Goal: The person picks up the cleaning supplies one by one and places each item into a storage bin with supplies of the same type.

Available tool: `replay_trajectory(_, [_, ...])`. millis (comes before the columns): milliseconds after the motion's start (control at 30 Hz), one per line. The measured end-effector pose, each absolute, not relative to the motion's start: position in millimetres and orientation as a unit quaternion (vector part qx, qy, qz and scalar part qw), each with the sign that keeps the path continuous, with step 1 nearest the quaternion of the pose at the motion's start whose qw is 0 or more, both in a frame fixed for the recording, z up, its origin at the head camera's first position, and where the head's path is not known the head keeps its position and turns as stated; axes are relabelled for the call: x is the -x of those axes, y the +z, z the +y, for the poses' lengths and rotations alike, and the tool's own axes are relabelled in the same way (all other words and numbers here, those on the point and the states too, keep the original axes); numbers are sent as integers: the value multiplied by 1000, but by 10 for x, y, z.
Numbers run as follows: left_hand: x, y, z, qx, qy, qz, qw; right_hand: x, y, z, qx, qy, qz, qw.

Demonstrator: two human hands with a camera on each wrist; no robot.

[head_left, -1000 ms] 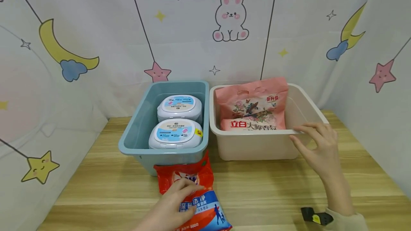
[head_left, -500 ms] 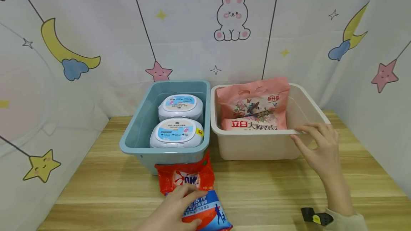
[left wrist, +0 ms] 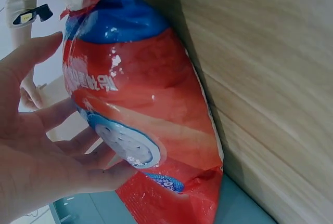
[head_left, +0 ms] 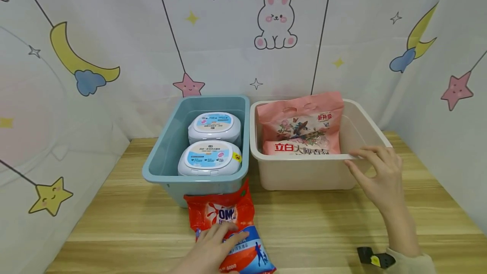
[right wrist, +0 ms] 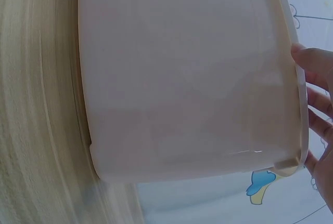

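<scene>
A red and blue bag of OMO washing powder (head_left: 249, 246) lies on the table, its far end against the front of the blue bin (head_left: 207, 187). My left hand (head_left: 211, 248) rests on the bag with fingers spread; in the left wrist view, the thumb stands apart near one end of the washing powder bag (left wrist: 145, 89). At the right, my right hand (head_left: 382, 176) pinches the front rim of the white bin (head_left: 304, 176), thumb outside and fingers over the edge. Inside that bin leans a pink laundry detergent bag (head_left: 304, 124).
Two white lidded tubs, a rear tub (head_left: 214, 122) and a front tub (head_left: 209, 157), sit in the blue bin. Both bins stand side by side on the wooden table (head_left: 312, 231), close to the printed curtain (head_left: 228, 45). A black strap (head_left: 374, 259) lies by the right sleeve.
My left hand has shifted slightly over the washing powder bag, and more of its OMO lettering shows. The right hand keeps its hold on the white bin's rim.
</scene>
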State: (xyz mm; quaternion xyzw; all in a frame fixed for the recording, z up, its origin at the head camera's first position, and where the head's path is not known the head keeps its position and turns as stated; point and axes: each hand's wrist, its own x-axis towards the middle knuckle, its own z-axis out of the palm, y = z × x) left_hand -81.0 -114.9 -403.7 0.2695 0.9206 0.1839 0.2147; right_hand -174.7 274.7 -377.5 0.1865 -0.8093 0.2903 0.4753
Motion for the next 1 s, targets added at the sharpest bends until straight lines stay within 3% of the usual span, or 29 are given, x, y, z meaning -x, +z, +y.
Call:
replay_trajectory(367, [778, -4097, -1067, -262, 143, 932, 207, 1723, -3787, 2742, -182, 295, -811, 471])
replay_trajectory(1000, [718, -4177, -997, -300, 55, 941, 145, 1736, -3777, 2733, -181, 296, -813, 467])
